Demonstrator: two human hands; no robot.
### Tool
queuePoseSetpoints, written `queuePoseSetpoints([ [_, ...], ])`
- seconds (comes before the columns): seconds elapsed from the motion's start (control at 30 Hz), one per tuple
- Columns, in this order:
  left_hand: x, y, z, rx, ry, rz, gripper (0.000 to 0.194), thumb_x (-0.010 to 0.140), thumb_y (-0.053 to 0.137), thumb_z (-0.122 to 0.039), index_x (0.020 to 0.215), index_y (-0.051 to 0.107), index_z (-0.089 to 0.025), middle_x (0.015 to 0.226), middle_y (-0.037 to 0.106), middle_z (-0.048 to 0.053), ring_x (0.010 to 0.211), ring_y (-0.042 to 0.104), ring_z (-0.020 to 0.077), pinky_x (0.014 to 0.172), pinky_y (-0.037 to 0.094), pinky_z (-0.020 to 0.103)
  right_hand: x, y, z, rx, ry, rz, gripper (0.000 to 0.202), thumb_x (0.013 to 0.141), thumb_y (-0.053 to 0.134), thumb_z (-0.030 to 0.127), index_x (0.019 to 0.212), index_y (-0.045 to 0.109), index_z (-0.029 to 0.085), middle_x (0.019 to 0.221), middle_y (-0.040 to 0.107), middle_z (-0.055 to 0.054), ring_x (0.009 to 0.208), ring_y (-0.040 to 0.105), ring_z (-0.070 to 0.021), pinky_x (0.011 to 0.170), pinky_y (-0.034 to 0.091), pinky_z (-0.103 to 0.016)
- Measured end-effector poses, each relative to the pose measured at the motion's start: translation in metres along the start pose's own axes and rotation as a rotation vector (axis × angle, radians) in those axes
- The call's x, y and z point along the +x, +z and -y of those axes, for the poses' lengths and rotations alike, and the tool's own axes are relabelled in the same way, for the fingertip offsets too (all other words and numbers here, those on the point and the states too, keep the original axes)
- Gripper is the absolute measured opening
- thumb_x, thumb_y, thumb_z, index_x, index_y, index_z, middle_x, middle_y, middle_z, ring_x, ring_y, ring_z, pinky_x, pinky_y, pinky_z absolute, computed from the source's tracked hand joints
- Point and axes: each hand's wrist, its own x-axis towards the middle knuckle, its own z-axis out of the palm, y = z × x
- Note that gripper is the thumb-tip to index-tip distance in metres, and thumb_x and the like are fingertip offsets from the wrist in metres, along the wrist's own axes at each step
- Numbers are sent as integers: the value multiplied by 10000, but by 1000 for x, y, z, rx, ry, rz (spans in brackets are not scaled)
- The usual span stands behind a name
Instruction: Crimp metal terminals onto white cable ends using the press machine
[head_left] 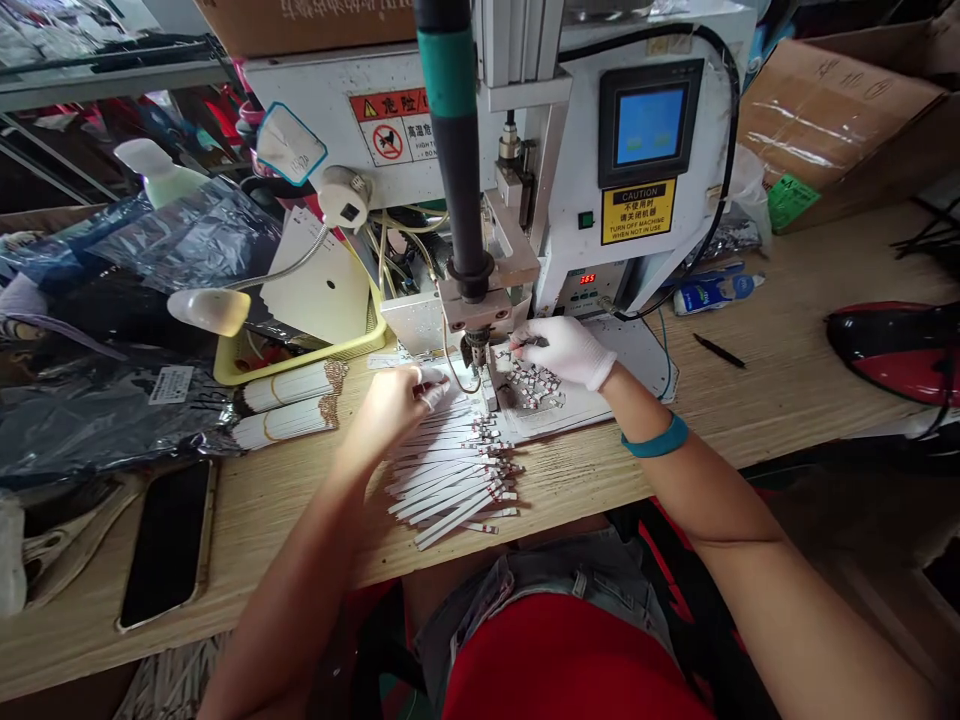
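My left hand (411,395), with white coverings on some fingertips, is closed at the left side of the machine's tip (477,345); whatever it pinches is too small to make out. On the other side of the tip, my right hand (566,350) wears a white glove, its thumb and finger pinched together above a pile of small white pieces (534,385). What that pinch holds is unclear. Many flat white strips (442,490) with small ends of white and dark red lie fanned out below the tip, on the wooden table (300,520).
A machine body (577,120) with a blue screen stands behind my hands. Left are a lamp (210,310), yellow basket (300,358), bundled strips (289,425) and phone (169,545). Right are a blue-white tube (716,292), black pen (718,351) and red-black object (892,350).
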Motion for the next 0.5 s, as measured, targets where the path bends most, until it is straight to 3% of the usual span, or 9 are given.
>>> queuePoseSetpoints([
  [0.07, 6, 10, -4, 120, 30, -56, 168, 741, 555, -185, 762, 719, -152, 746, 657, 66, 660, 563, 181, 643, 411, 264, 2, 6, 1, -55, -13, -31, 137, 808, 595, 184, 862, 721, 186, 924, 729, -46, 908, 653, -218, 818, 479, -335],
  [0.13, 9, 19, -6, 173, 37, -34, 189, 701, 514, -107, 753, 691, -149, 781, 642, 72, 696, 561, 192, 665, 414, 271, 5, 15, 2, -120, -41, -36, 183, 827, 549, 157, 871, 724, 189, 939, 727, -44, 917, 645, -212, 809, 471, -320],
  [0.33, 8, 24, -5, 192, 114, -7, 165, 757, 473, -155, 776, 637, -156, 863, 625, 97, 835, 565, 224, 760, 433, 296, 8, 35, 4, -375, -17, -11, 159, 790, 553, 158, 826, 705, 185, 900, 683, -59, 831, 597, -211, 700, 432, -302],
  [0.43, 6, 20, -6, 130, 92, -17, 122, 762, 494, -175, 743, 614, -173, 801, 631, 75, 785, 563, 216, 725, 423, 283, 3, 33, 10, -290, 13, -42, 147, 795, 538, 147, 814, 681, 178, 939, 663, -68, 828, 589, -187, 694, 440, -280],
  [0.5, 4, 16, -7, 27, 59, 8, 101, 768, 510, -193, 735, 605, -182, 748, 633, 51, 701, 556, 192, 656, 408, 260, 0, 28, 14, -99, 47, -19, 120, 813, 541, 166, 808, 661, 172, 908, 662, -62, 775, 598, -161, 654, 458, -257],
])
